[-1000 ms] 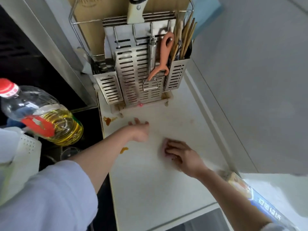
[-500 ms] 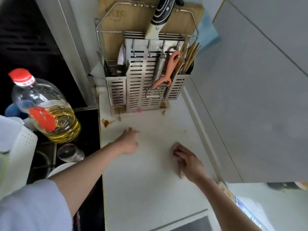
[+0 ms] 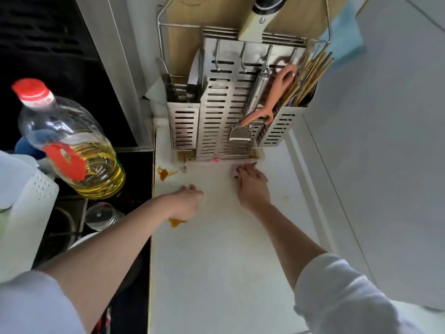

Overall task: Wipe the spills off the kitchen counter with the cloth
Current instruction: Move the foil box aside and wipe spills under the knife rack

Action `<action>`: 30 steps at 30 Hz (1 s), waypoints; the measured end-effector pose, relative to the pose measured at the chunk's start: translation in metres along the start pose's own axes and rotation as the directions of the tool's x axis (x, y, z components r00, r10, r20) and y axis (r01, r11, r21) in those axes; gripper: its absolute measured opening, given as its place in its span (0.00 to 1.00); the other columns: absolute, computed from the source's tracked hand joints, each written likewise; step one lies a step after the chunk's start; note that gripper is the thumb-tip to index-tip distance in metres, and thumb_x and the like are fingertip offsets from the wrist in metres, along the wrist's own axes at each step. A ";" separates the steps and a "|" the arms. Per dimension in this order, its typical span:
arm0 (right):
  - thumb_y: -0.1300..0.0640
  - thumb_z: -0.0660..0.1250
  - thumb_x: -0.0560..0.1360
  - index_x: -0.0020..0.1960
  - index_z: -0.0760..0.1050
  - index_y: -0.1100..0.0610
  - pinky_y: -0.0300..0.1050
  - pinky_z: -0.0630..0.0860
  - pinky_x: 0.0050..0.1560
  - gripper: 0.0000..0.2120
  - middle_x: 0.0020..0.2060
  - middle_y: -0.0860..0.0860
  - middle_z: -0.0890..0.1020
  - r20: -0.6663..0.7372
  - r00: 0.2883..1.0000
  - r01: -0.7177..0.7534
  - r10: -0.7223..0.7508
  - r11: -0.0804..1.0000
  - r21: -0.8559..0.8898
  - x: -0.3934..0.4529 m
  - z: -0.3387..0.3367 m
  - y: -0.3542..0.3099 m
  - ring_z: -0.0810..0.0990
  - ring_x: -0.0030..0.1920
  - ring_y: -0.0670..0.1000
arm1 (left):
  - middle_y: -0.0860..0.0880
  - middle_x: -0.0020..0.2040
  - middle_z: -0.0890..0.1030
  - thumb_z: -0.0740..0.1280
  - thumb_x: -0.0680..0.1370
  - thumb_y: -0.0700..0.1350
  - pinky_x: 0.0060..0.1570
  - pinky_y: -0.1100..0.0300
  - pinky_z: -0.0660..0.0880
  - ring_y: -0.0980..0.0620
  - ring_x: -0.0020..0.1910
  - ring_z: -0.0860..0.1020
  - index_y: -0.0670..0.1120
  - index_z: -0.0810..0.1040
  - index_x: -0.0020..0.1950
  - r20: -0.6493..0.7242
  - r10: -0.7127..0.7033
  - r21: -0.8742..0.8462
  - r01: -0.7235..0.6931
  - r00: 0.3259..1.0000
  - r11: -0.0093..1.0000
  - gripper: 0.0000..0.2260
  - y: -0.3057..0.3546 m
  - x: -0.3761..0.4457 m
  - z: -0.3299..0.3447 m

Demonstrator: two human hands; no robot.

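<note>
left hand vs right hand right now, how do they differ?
The left hand rests on the counter with no cloth showing under it, next to an orange spill. The right hand reaches farther, to the base of the metal rack, fingers on a pink cloth. Both are palm-down.

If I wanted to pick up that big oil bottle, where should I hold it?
Probably by the red handle on the oil bottle, coming from the near side, where it faces the camera. The body looks wide and rounded, too fat for one hand, and the handle sits high on it, above the oil.
</note>
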State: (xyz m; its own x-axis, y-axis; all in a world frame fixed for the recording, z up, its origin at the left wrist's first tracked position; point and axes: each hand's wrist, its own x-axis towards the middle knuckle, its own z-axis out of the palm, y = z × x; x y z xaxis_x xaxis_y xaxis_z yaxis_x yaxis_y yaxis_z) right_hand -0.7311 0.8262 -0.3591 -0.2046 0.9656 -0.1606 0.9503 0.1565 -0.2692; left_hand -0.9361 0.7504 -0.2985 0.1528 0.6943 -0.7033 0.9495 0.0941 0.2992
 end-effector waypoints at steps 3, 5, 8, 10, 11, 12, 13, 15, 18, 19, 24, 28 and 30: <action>0.61 0.58 0.76 0.72 0.70 0.51 0.52 0.64 0.68 0.24 0.74 0.49 0.68 -0.056 0.979 0.202 -0.198 0.977 0.068 -0.021 0.020 -0.041 0.61 0.74 0.59 | 0.39 0.79 0.54 0.50 0.81 0.34 0.73 0.52 0.57 0.40 0.77 0.58 0.43 0.61 0.77 0.018 -0.014 -0.047 0.015 1.000 0.999 0.24 -0.002 0.003 -0.002; 0.60 0.60 0.76 0.70 0.73 0.50 0.49 0.67 0.66 0.23 0.73 0.47 0.70 -0.022 0.925 0.377 -0.380 0.909 0.180 -0.056 0.027 -0.041 0.63 0.75 0.54 | 0.38 0.75 0.63 0.52 0.81 0.36 0.69 0.55 0.64 0.41 0.71 0.66 0.43 0.67 0.73 0.009 -0.018 -0.062 0.019 1.000 0.998 0.21 -0.003 0.001 -0.003; 0.61 0.66 0.77 0.64 0.79 0.50 0.45 0.68 0.69 0.17 0.68 0.47 0.76 -0.060 0.888 0.458 -0.455 0.868 0.195 -0.091 0.011 0.017 0.69 0.71 0.51 | 0.40 0.79 0.54 0.51 0.81 0.35 0.75 0.51 0.57 0.41 0.77 0.57 0.46 0.62 0.78 0.032 -0.043 -0.077 0.045 0.999 0.996 0.24 0.001 -0.007 -0.007; 0.62 0.68 0.76 0.63 0.79 0.52 0.46 0.72 0.66 0.17 0.69 0.49 0.75 -0.088 0.948 0.313 -0.307 0.948 0.063 -0.101 -0.008 0.076 0.72 0.68 0.55 | 0.40 0.80 0.50 0.50 0.81 0.35 0.76 0.49 0.54 0.41 0.78 0.53 0.45 0.59 0.79 0.061 -0.070 -0.081 0.075 0.996 0.994 0.25 0.009 -0.013 -0.011; 0.62 0.67 0.76 0.64 0.78 0.53 0.48 0.75 0.62 0.17 0.69 0.51 0.74 -0.086 0.982 0.166 -0.167 0.986 -0.018 -0.103 -0.020 0.101 0.73 0.66 0.59 | 0.38 0.79 0.52 0.51 0.81 0.36 0.75 0.48 0.56 0.40 0.78 0.55 0.44 0.60 0.78 0.067 -0.086 -0.076 0.091 0.994 0.993 0.25 0.012 -0.013 -0.011; 0.61 0.65 0.77 0.64 0.77 0.54 0.52 0.76 0.59 0.17 0.69 0.55 0.72 -0.092 0.996 0.005 -0.014 0.996 -0.094 -0.102 -0.025 0.119 0.74 0.63 0.63 | 0.37 0.78 0.57 0.51 0.81 0.36 0.74 0.48 0.61 0.39 0.76 0.60 0.42 0.62 0.77 0.061 -0.105 -0.068 0.109 0.993 0.992 0.23 0.014 -0.012 -0.012; 0.61 0.64 0.77 0.64 0.76 0.56 0.55 0.77 0.57 0.16 0.68 0.58 0.71 -0.107 0.989 -0.115 0.099 0.981 -0.155 -0.102 -0.030 0.124 0.75 0.60 0.65 | 0.36 0.75 0.63 0.52 0.80 0.37 0.70 0.49 0.66 0.39 0.72 0.66 0.40 0.66 0.74 0.054 -0.111 -0.062 0.114 0.992 0.991 0.22 0.016 -0.010 -0.012; 0.62 0.63 0.74 0.61 0.77 0.59 0.60 0.73 0.60 0.16 0.64 0.61 0.71 -0.110 0.985 -0.154 0.130 0.957 -0.246 -0.104 -0.029 0.095 0.73 0.59 0.66 | 0.38 0.64 0.74 0.53 0.79 0.37 0.57 0.53 0.74 0.42 0.59 0.75 0.38 0.73 0.65 0.047 -0.113 -0.048 0.115 0.993 0.992 0.17 0.022 -0.008 -0.014; 0.50 0.61 0.75 0.57 0.77 0.56 0.64 0.66 0.64 0.15 0.58 0.59 0.73 -0.026 0.987 0.152 -0.161 0.963 -0.222 -0.122 -0.014 0.036 0.69 0.61 0.65 | 0.42 0.50 0.77 0.54 0.78 0.35 0.39 0.58 0.70 0.45 0.47 0.74 0.36 0.77 0.56 0.058 -0.115 -0.030 0.117 0.992 0.993 0.14 0.033 -0.009 -0.019; 0.42 0.58 0.77 0.57 0.77 0.55 0.63 0.67 0.64 0.20 0.58 0.58 0.73 0.016 0.964 0.266 -0.267 0.951 -0.158 -0.130 -0.012 0.027 0.69 0.61 0.64 | 0.42 0.49 0.76 0.54 0.78 0.35 0.39 0.58 0.69 0.46 0.46 0.73 0.37 0.77 0.54 0.050 -0.119 -0.028 0.120 0.992 0.992 0.13 0.036 -0.007 -0.020; 0.39 0.52 0.79 0.67 0.73 0.50 0.53 0.79 0.50 0.24 0.68 0.55 0.68 0.013 0.996 0.089 -0.091 0.991 0.101 -0.091 -0.022 0.082 0.76 0.61 0.59 | 0.43 0.44 0.75 0.54 0.76 0.34 0.34 0.58 0.66 0.47 0.41 0.72 0.40 0.73 0.45 0.051 -0.128 -0.075 0.132 0.990 0.988 0.09 0.030 -0.003 -0.018; 0.46 0.61 0.79 0.72 0.67 0.48 0.56 0.75 0.57 0.22 0.70 0.58 0.61 -0.040 0.960 -0.268 0.278 0.949 0.166 -0.050 -0.032 0.075 0.71 0.65 0.64 | 0.43 0.47 0.74 0.55 0.77 0.34 0.35 0.59 0.68 0.47 0.43 0.73 0.40 0.74 0.49 0.046 -0.117 -0.116 0.121 0.992 0.986 0.09 0.019 0.003 -0.010; 0.46 0.61 0.79 0.72 0.68 0.47 0.55 0.75 0.57 0.22 0.71 0.58 0.61 -0.013 0.986 -0.164 0.168 0.972 0.168 -0.054 -0.023 0.037 0.72 0.64 0.64 | 0.44 0.47 0.74 0.55 0.77 0.33 0.35 0.59 0.69 0.46 0.44 0.73 0.38 0.74 0.53 0.037 -0.121 -0.153 0.126 0.992 0.980 0.10 0.017 0.003 -0.010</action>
State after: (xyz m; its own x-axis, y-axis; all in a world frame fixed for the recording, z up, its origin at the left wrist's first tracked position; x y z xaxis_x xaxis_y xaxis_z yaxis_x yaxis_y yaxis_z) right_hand -0.6800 0.7848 -0.3387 -0.0385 0.9808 -0.1911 0.9178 -0.0409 -0.3948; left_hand -0.9219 0.7609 -0.2894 0.0464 0.6509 -0.7577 0.9079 0.2888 0.3037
